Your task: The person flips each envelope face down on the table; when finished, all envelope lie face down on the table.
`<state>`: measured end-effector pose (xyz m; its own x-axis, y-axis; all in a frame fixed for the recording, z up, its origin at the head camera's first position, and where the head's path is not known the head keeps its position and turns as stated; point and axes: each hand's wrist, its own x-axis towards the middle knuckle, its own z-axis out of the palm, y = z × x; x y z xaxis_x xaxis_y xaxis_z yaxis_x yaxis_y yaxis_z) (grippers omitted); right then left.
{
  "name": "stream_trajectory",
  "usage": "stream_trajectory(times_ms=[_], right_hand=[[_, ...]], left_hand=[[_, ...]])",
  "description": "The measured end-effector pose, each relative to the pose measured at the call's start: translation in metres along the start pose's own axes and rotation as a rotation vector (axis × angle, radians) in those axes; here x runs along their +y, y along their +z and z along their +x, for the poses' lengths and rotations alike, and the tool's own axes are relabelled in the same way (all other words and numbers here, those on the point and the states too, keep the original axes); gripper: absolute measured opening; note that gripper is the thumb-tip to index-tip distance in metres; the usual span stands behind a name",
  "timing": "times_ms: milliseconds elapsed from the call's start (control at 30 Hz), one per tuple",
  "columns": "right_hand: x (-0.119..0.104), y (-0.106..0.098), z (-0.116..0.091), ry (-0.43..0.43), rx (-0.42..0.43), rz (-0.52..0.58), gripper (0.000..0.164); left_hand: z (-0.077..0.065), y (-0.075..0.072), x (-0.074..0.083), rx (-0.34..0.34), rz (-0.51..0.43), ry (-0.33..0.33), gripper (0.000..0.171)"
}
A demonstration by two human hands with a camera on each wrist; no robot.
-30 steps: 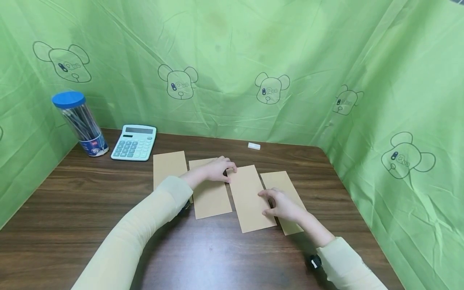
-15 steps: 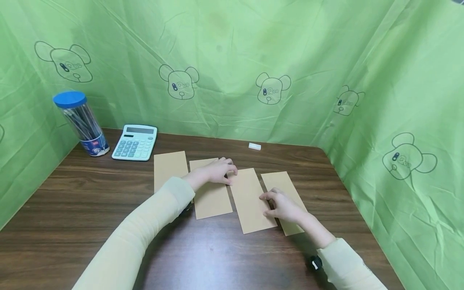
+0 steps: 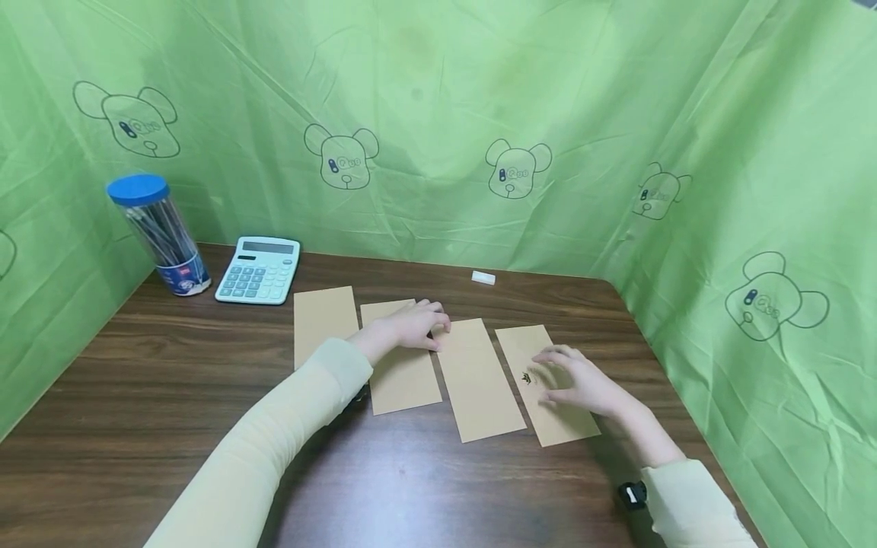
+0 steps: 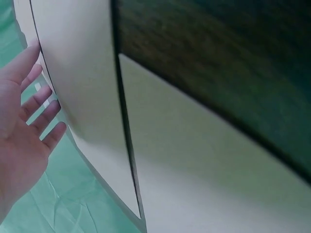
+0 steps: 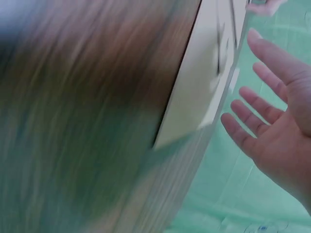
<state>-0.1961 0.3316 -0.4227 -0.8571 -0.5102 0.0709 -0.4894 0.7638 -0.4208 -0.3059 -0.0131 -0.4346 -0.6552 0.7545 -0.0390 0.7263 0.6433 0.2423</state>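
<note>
Several tan kraft-paper rectangles lie in a slanting row on the table. My left hand (image 3: pixel 416 325) reaches over the second paper rectangle (image 3: pixel 404 380), its fingertips at the upper left corner of the third paper rectangle (image 3: pixel 483 388). In the left wrist view the left fingers (image 4: pixel 44 116) are spread and loosely extended. Above the rightmost paper rectangle (image 3: pixel 521 346) my right hand (image 3: pixel 578 382) is held with thumb and fingers apart, gripping nothing. A small dark printed mark (image 3: pixel 526 377) shows beside its fingertips. The left sleeve covers part of the leftmost paper rectangle (image 3: pixel 322 320).
A light blue calculator (image 3: pixel 258 270) and a clear tube with a blue lid (image 3: pixel 138 190), filled with pens or sticks, stand at the back left. A small white block (image 3: pixel 483 278) lies near the back edge. Green curtain (image 3: pixel 425 99) surrounds the wood-grain table (image 3: pixel 411 487).
My right hand has moved right, from the third paper rectangle to above the rightmost one, uncovering its dark mark. The third rectangle's top edge shifted slightly toward me earlier. My left hand stays in place.
</note>
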Motion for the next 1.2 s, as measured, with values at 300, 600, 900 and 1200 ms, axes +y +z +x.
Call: stream_trajectory(times_ms=[300, 600, 900, 1200], right_hand=[[0.029, -0.013, -0.013, 0.078, -0.085, 0.000, 0.075], [0.042, -0.006, -0.015, 0.049, -0.138, -0.013, 0.073], [0.040, -0.007, -0.014, 0.050, -0.150, -0.014, 0.072], [0.044, -0.007, -0.015, 0.055, -0.169, -0.025, 0.073]], left_hand=[[0.001, 0.005, -0.006, 0.037, -0.010, 0.036, 0.040], [0.000, 0.004, -0.004, 0.020, -0.020, 0.008, 0.042], [0.011, -0.005, -0.006, -0.021, -0.136, -0.040, 0.039], [0.045, -0.003, 0.027, 0.006, -0.142, -0.031, 0.056]])
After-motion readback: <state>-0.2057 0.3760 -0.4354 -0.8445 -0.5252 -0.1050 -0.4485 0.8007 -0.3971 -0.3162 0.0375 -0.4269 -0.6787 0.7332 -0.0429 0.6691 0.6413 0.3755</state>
